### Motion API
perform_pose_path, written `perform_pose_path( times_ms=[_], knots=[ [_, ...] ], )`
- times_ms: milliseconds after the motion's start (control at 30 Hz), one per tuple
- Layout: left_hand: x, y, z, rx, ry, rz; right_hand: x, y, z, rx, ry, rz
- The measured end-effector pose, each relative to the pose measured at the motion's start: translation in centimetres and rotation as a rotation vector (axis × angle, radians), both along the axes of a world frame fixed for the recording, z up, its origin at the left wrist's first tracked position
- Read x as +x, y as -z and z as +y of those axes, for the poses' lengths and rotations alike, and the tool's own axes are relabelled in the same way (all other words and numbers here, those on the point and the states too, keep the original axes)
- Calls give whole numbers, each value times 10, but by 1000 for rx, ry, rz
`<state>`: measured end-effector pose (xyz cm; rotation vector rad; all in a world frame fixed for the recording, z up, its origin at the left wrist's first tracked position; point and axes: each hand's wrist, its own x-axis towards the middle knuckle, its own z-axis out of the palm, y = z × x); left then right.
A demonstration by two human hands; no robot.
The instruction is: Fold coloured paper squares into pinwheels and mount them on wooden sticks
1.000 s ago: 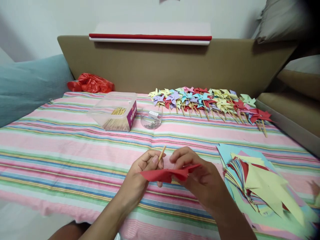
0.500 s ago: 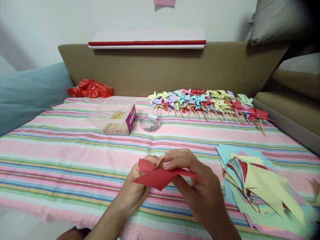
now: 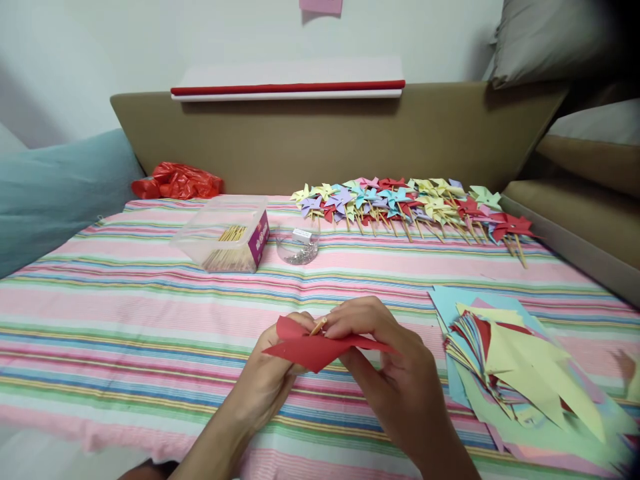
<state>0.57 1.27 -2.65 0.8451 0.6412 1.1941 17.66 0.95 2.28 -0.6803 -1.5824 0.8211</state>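
A red paper pinwheel point(image 3: 315, 352) is held between both hands above the striped cloth. My left hand point(image 3: 270, 363) is closed around its left side, where a wooden stick point(image 3: 319, 326) pokes up behind the red paper. With fingers and thumb, my right hand point(image 3: 395, 363) pinches the paper's right side, its fingertips close to the stick's end. Most of the stick is hidden by the paper and my fingers. Whether a pin sits in the paper's middle I cannot make out.
A clear plastic box point(image 3: 210, 207) of wooden sticks stands beyond my hands, beside a round tub point(image 3: 298, 247) of small metal pins. Finished pinwheels point(image 3: 400, 200) lie in a row at the back right. Coloured paper point(image 3: 520, 367) is stacked at right. A red plastic bag point(image 3: 183, 181) lies back left.
The red pinwheel has tilted slightly, its front point rising a little, and the stick leans lower. Both hands keep their grip. The whole view has shifted slightly.
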Motion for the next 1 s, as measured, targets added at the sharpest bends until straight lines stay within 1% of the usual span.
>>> perform_pose_path(
  times_ms=[267, 433, 533, 667, 800, 1000],
  knots=[
    [2, -5, 1, -4, -16, 4, 1, 2, 0, -4, -5, -4],
    [-1, -8, 1, 35, 4, 78, 1, 3, 1, -38, -14, 11],
    [-7, -8, 2, 98, 36, 167, 1, 6, 2, -119, -34, 54],
    [-13, -7, 5, 136, 68, 254, 0, 11, 4, -280, -59, 120],
    [-12, -7, 7, 125, 79, 262, -1, 17, 6, -406, -71, 167],
    [-11, -13, 5, 72, 112, 258, -4, 21, 7, -521, -58, 221]
  ],
)
